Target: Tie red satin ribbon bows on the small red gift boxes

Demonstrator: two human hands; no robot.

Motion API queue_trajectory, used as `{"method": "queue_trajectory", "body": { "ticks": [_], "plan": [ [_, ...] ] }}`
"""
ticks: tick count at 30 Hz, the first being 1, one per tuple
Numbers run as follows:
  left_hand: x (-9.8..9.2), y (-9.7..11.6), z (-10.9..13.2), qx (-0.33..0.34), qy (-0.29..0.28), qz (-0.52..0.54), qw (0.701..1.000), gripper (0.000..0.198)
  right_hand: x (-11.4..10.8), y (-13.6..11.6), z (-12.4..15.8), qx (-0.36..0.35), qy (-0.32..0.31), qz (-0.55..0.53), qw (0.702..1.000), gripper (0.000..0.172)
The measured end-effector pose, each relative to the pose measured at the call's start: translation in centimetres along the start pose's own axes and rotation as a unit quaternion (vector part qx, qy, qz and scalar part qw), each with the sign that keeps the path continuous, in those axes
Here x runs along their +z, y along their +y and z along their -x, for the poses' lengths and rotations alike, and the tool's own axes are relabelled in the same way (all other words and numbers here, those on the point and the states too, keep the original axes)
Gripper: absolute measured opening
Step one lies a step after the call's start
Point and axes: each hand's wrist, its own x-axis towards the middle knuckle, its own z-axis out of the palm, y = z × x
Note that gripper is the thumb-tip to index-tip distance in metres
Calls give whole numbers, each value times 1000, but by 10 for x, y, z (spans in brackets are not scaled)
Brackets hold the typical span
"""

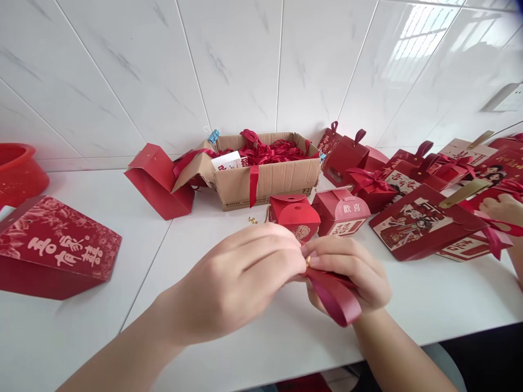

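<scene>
A looped red ribbon (335, 300) is held between my two hands above the table. My right hand (353, 269) is closed round it, with the loop hanging below the fingers. At the thumb and fingertips shows a small gold fastener (308, 261). My left hand (245, 277) is closed too, its fingertips pinching the ribbon's end beside the fastener; its thumb is hidden. Just beyond my hands stand a red box (296, 215) and a pinkish-red box (342, 211). Several loose gold fasteners (253, 220) lie on the white table (212, 354).
A cardboard carton (269, 185) full of red ribbons stands against the tiled wall. Red boxes lie at left, one with white lettering (61, 245). A red basin (20, 174) is far left. Several decorated boxes (420, 220) crowd the right, near another person's hand (500, 209).
</scene>
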Motion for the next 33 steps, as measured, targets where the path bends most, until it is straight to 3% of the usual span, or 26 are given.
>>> {"method": "queue_trajectory", "body": {
  "ticks": [5,11,18,26,33],
  "plan": [
    [-9,11,5,8,-44,-66,997,16,-5,-13,-11,93,-51,-65,992,24],
    [-11,16,7,-24,-64,-80,994,19,-5,-19,-10,168,-55,-42,983,31],
    [-7,12,9,-26,-39,-89,995,14,-4,-16,-6,124,-29,-25,992,35],
    [-5,4,6,-20,-15,-74,997,10,-6,-13,-12,156,-54,-108,980,44],
    [9,-15,0,-30,31,14,999,14,-1,-4,-6,176,-51,-62,981,42]
  ]
}}
